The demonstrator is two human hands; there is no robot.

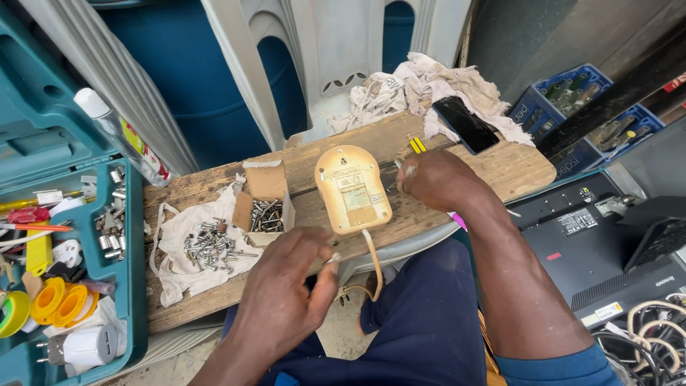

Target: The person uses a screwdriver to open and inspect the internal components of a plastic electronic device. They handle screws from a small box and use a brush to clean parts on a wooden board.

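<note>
Worn plank surface [214, 286] across the lap | cream plastic casing [353, 189] face-down mid-plank, cord [374, 261] trailing: light, rigid, likely brittle, best gripped by its edges | left hand [286, 297] pinches small screw [334, 257] | right hand [436, 179] closed round yellow-striped screwdriver [416, 145] beside casing

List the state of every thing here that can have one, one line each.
Yellowed device: face down on the wooden board, cord hanging off the edge.
Small cardboard box: open, holding screws.
White cloth: spread flat, loose screws piled on it.
Phone: screen dark, lying on rags.
Teal toolbox: lid open.
Left hand: pinching something small.
Right hand: closed on a tool beside the device.
</note>
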